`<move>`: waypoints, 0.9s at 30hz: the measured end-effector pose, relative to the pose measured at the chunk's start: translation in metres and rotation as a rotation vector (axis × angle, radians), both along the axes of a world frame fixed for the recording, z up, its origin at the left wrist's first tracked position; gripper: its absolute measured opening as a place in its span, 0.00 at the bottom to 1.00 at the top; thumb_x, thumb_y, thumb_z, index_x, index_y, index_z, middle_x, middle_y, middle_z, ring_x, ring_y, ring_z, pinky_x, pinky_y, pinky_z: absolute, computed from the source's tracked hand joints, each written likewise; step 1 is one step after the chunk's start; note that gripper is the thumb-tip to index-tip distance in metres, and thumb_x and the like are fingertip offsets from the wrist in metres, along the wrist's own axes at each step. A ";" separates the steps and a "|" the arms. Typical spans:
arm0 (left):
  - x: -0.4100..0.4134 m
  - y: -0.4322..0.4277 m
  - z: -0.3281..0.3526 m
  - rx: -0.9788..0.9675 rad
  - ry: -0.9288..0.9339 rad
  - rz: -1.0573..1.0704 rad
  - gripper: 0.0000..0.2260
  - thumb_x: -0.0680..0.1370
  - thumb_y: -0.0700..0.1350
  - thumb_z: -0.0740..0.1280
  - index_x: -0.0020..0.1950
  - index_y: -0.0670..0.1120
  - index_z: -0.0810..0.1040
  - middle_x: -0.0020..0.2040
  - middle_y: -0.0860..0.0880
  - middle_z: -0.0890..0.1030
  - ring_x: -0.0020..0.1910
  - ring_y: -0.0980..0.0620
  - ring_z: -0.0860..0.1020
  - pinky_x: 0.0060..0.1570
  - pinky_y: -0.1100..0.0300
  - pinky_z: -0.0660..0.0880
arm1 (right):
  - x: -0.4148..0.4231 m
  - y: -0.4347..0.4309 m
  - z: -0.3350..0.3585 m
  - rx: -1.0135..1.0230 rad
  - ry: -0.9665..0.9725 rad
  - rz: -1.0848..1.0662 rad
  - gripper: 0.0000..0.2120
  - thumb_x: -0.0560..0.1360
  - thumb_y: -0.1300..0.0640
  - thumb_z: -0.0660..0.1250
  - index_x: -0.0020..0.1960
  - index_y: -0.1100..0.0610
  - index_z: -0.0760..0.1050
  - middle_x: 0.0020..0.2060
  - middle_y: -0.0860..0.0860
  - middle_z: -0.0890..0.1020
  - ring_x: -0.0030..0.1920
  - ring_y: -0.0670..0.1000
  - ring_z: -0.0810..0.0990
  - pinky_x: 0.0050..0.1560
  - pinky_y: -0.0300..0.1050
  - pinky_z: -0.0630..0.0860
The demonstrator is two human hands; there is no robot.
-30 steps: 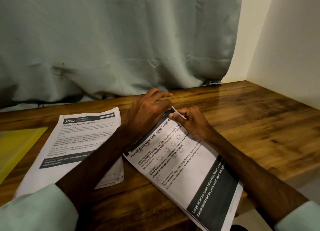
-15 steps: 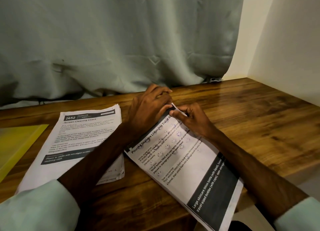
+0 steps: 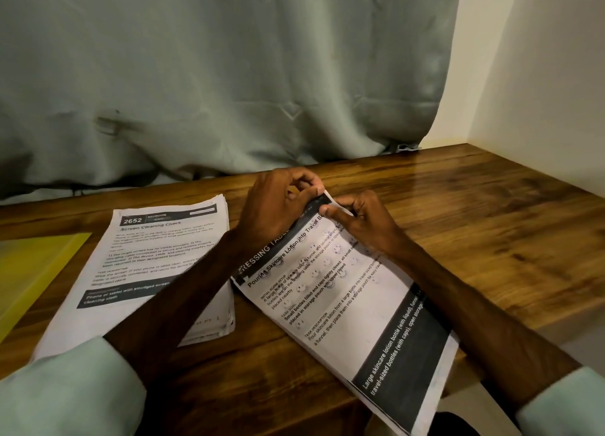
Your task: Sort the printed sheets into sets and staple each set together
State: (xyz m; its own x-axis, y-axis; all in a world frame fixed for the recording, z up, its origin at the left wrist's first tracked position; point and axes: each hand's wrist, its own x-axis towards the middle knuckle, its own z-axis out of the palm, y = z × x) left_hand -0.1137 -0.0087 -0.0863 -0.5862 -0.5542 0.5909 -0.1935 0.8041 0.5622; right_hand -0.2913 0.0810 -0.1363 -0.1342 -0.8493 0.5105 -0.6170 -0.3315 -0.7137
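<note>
A pale grey-green curtain (image 3: 229, 75) of soft, creased cloth fills the back of the view, its hem bunched on the far edge of a wooden table (image 3: 491, 226) whose brown top is glossy, with dark streaked grain. On the table's left half lies a thick stack of printed sheets (image 3: 154, 258). It is white paper with slightly fanned edges, and its top page has a dark header bar reading "2652", the title "Screen Cleaning Check", blocks of small black text and a second dark band lower down. Just right of it, set at an angle and apart from it by a narrow strip of bare wood, lies a thinner set of sheets (image 3: 357, 308). Its top page has a black header bar, the heading "Pouring Skincare Lotion into Travel…", faint smiley-face marks scattered among the bold text, and a wide black band with white lettering at its near end, which reaches past the table's front edge. A flat, smooth yellow folder (image 3: 32, 272) lies at the far left, partly cut off by the frame. Both forearms come in from pale green sleeves, and the left one crosses the thick stack's near right corner. The left hand (image 3: 278, 209) has its fingers curled and pinches the thin set's far corner from the left. The right hand (image 3: 366, 221) pinches the same corner between thumb and forefinger from the right. Between them that corner (image 3: 328, 200) is lifted off the wood and bent into a small curl.
</note>
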 end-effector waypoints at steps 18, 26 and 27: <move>-0.003 0.011 0.001 -0.010 0.056 -0.084 0.07 0.81 0.41 0.70 0.54 0.46 0.88 0.48 0.55 0.85 0.49 0.62 0.80 0.49 0.68 0.76 | 0.001 0.001 0.001 -0.012 -0.061 0.048 0.13 0.81 0.58 0.69 0.40 0.63 0.80 0.26 0.59 0.77 0.22 0.53 0.70 0.24 0.41 0.64; 0.004 0.001 0.007 0.120 -0.087 -0.063 0.22 0.76 0.57 0.74 0.67 0.51 0.80 0.53 0.61 0.82 0.50 0.68 0.79 0.50 0.69 0.75 | 0.002 0.004 0.005 -0.071 -0.046 0.043 0.13 0.81 0.58 0.69 0.41 0.64 0.82 0.28 0.56 0.80 0.27 0.48 0.73 0.27 0.44 0.65; 0.006 -0.003 0.009 0.128 -0.162 -0.080 0.23 0.75 0.58 0.74 0.68 0.51 0.80 0.54 0.60 0.83 0.49 0.67 0.81 0.49 0.68 0.76 | 0.001 0.004 0.005 -0.077 -0.054 0.037 0.13 0.81 0.56 0.69 0.43 0.64 0.83 0.29 0.59 0.81 0.27 0.52 0.74 0.26 0.47 0.65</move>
State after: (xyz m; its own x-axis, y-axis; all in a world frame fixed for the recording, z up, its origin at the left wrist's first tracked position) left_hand -0.1079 -0.0113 -0.0774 -0.7126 -0.5670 0.4132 -0.2285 0.7443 0.6275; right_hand -0.2899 0.0848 -0.1312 -0.1322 -0.8130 0.5671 -0.5646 -0.4085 -0.7172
